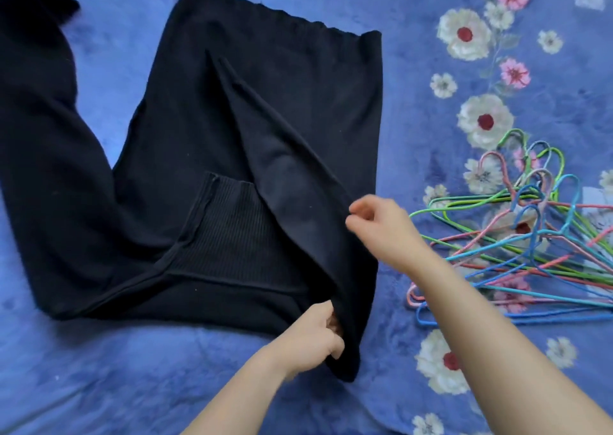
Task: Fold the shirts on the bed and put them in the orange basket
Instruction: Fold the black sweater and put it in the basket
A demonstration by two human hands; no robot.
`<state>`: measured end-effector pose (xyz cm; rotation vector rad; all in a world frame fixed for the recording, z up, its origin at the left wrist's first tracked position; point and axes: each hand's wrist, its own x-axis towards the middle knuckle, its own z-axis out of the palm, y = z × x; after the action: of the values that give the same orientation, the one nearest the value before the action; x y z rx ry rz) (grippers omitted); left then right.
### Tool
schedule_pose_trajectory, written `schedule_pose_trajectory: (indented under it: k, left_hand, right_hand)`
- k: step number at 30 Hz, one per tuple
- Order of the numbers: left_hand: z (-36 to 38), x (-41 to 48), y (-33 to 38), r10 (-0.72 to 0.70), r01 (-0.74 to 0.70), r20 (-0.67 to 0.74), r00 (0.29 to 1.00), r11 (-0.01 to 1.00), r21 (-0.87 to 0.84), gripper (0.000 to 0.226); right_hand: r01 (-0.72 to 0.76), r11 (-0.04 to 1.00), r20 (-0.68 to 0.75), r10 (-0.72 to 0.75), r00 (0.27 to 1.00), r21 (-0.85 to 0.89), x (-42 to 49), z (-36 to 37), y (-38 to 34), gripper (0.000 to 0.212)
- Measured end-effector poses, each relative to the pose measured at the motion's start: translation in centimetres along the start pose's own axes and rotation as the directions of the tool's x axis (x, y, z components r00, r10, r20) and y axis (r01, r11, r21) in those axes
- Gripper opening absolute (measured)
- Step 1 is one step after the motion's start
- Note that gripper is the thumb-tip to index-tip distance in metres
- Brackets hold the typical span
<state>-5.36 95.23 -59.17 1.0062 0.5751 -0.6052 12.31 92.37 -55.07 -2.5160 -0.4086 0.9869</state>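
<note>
A black long-sleeved turtleneck shirt [252,129] lies spread on the blue bed, hem at the far end and ribbed collar [229,232] near me. Its one sleeve [43,156] stretches away to the far left. The right side is folded inward over the body, forming a raised ridge. My left hand [315,338] grips the near shoulder fold of the shirt, fingers tucked under the cloth. My right hand [381,225] pinches the folded edge a little farther up. The orange basket is out of view.
The bed is covered by a blue plush blanket [132,368] with a flower pattern along its right side. A pile of several coloured wire hangers [517,232] lies on the blanket just right of my right arm.
</note>
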Motion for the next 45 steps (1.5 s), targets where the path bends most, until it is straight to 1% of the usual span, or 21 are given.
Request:
schedule_pose_trajectory:
  k: [3, 6, 8, 10, 14, 17, 20, 22, 24, 25, 26, 27, 29, 30, 33, 35, 37, 39, 41, 43, 45]
  left_hand:
    - [-0.9, -0.8, -0.2, -0.037, 0.030, -0.030, 0.999, 0.979, -0.203, 0.072]
    - [-3.8, -2.0, 1.8, -0.070, 0.039, -0.103, 0.992, 0.960, -0.276, 0.073]
    - [-6.4, -2.6, 4.1, -0.027, -0.026, -0.169, 0.985, 0.952, -0.304, 0.067]
    - [-8.5, -2.5, 6.4, -0.021, -0.057, -0.239, 0.971, 0.947, -0.317, 0.052]
    - [-10.0, -0.9, 9.5, -0.026, -0.007, -0.327, 0.945, 0.995, -0.098, 0.015]
    - [-10.1, 0.1, 10.1, 0.016, -0.033, -0.459, 0.888, 0.999, -0.029, 0.017]
    - [-10.1, -0.1, 9.7, -0.002, -0.081, -0.535, 0.845, 0.988, -0.132, 0.021]
    - [-10.1, -0.5, 9.0, -0.020, -0.078, -0.503, 0.864, 0.982, -0.172, 0.027]
    - [-9.9, -0.8, 8.5, -0.022, -0.050, -0.454, 0.891, 0.988, -0.145, 0.021]
    - [-10.1, -0.9, 8.4, -0.017, -0.043, -0.448, 0.894, 0.991, -0.123, 0.017]
    - [-10.3, -1.0, 8.3, -0.017, -0.045, -0.460, 0.888, 0.991, -0.124, 0.015]
    - [-10.8, -1.1, 8.3, -0.024, -0.053, -0.482, 0.876, 0.988, -0.146, 0.014]
    - [-11.5, -1.3, 8.5, -0.048, -0.046, -0.509, 0.859, 0.984, -0.171, 0.019]
    - [-11.9, -1.4, 8.7, -0.053, -0.041, -0.510, 0.859, 0.985, -0.171, 0.022]
    - [-13.1, -1.0, 10.7, -0.025, -0.110, -0.533, 0.845, 0.969, -0.220, 0.020]
    - [-15.0, -0.3, 13.1, -0.008, -0.194, -0.599, 0.801, 0.942, -0.273, 0.011]
    - [-17.0, 0.8, 15.3, 0.004, -0.247, -0.686, 0.728, 0.934, -0.257, 0.017]
    - [-19.1, 2.0, 16.7, 0.068, -0.222, -0.788, 0.611, 0.971, -0.089, 0.045]
    - [-20.3, 2.9, 18.0, 0.168, -0.087, -0.832, 0.528, 0.986, 0.144, 0.058]
    - [-21.4, 3.6, 19.1, 0.241, -0.042, -0.818, 0.523, 0.965, 0.258, 0.039]
    - [-22.5, 3.7, 20.0, 0.319, -0.166, -0.782, 0.535, 0.948, 0.273, 0.019]
  right_hand:
    - [-0.017, 0.998, 0.006, 0.017, 1.000, -0.053, -1.8, 2.2, 1.6, 0.024]
    - [0.080, 0.997, -0.016, -0.081, 0.997, -0.019, -2.7, 3.3, 2.0, 0.010]
    - [0.150, 0.982, 0.083, -0.141, 0.987, -0.115, -3.3, 3.7, 2.2, 0.005]
    - [0.209, 0.952, 0.281, -0.142, 0.949, -0.225, -4.2, 4.7, 2.2, 0.012]
    - [0.277, 0.888, 0.458, -0.088, 0.885, -0.366, -5.8, 6.1, 2.2, 0.015]
    - [0.298, 0.827, 0.511, -0.014, 0.859, -0.477, -6.5, 5.8, 1.9, 0.020]
    - [0.321, 0.805, 0.642, 0.095, 0.761, -0.499, -7.1, 6.0, 1.8, 0.020]
    - [0.281, 0.837, 0.729, 0.187, 0.658, -0.469, -7.4, 6.0, 2.0, 0.020]
    - [0.148, 0.906, 0.783, 0.251, 0.569, -0.398, -7.1, 5.4, 1.9, 0.021]
    - [0.050, 0.940, 0.783, 0.252, 0.568, -0.338, -6.7, 5.1, 1.6, 0.021]
    - [-0.044, 0.965, 0.748, 0.229, 0.623, -0.259, -6.2, 4.7, 1.4, 0.022]
    - [-0.120, 0.980, 0.659, 0.195, 0.727, -0.158, -5.4, 4.5, 0.9, 0.023]
    - [-0.159, 0.986, 0.338, 0.137, 0.931, 0.039, -4.1, 4.1, 0.0, 0.023]
    - [-0.138, 0.987, 0.186, 0.120, 0.975, 0.087, -3.4, 4.2, -0.8, 0.021]
    - [-0.063, 0.985, 0.000, 0.064, 0.998, 0.163, -1.8, 4.8, -3.6, 0.010]
    - [-0.009, 0.976, -0.001, 0.010, 1.000, 0.220, -0.8, 5.6, -5.8, 0.007]
    - [0.015, 0.983, 0.039, -0.022, 0.999, 0.184, -0.1, 6.4, -7.5, 0.012]
    - [0.031, 0.995, 0.081, -0.039, 0.996, 0.093, 0.5, 7.6, -8.6, 0.017]
    - [0.036, 0.999, 0.082, -0.037, 0.996, 0.014, 1.2, 7.9, -9.2, 0.017]
    - [0.030, 0.999, 0.065, -0.028, 0.997, -0.034, 1.8, 7.7, -9.5, 0.014]
    - [0.052, 0.997, -0.003, -0.052, 0.999, -0.058, 2.4, 7.6, -9.9, 0.015]
